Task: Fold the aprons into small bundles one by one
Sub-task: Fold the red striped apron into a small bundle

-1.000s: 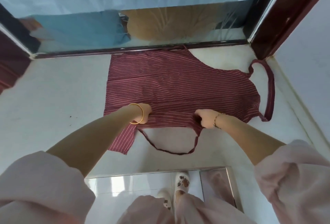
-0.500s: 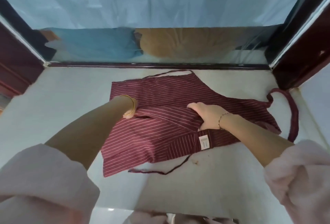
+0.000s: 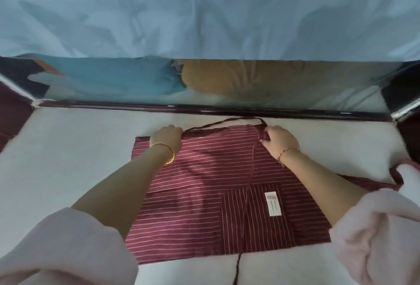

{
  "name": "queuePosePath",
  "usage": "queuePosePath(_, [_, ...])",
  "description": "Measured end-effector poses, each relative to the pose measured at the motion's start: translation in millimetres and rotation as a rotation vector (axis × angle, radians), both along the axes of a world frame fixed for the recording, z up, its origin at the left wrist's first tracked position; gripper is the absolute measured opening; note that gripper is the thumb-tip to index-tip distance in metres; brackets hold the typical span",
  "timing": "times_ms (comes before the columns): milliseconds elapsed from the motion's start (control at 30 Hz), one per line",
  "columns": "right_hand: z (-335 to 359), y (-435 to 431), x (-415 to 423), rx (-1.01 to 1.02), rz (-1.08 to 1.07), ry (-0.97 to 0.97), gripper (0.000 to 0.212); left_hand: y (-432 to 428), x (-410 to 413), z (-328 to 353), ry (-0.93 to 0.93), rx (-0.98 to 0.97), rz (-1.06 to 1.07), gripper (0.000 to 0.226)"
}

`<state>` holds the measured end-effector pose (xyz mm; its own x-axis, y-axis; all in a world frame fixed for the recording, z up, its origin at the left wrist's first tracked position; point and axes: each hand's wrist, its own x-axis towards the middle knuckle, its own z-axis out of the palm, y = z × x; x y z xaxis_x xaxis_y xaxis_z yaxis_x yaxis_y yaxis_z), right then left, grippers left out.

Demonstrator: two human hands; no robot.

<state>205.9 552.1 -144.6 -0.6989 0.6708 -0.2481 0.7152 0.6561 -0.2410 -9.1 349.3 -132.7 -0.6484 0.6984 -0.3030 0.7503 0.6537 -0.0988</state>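
Both hands work apart at the far edge of the apron (image 3: 204, 194) in the head view. The left hand (image 3: 167, 136), a gold bangle (image 3: 168, 154) on its wrist, curls its fingers over the edge where a thin tie strap (image 3: 227, 123) starts. The right hand (image 3: 279, 139) pinches a bunched corner. The maroon striped apron lies folded on the white surface (image 3: 56, 159), its white label (image 3: 273, 203) face up. A neck loop (image 3: 398, 175) trails right.

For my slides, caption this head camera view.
Left hand and right hand grip the far edge of a folded maroon striped cloth apron.
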Motion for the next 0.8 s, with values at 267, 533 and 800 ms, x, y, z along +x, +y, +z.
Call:
queuePosePath(267, [-42,-8,-1,0.147,-0.025,-0.005,0.025,1,-8,-43,0.005,-0.058,-0.125,0.038])
queuePosePath(533, [-35,-93,61,0.078,-0.125,-0.152,0.038,-57,33,-37,-0.097,-0.102,-0.347,0.035])
queuePosePath(800, [-26,-96,36,0.292,0.439,0.112,0.016,-45,38,-34,0.007,-0.061,-0.315,0.023])
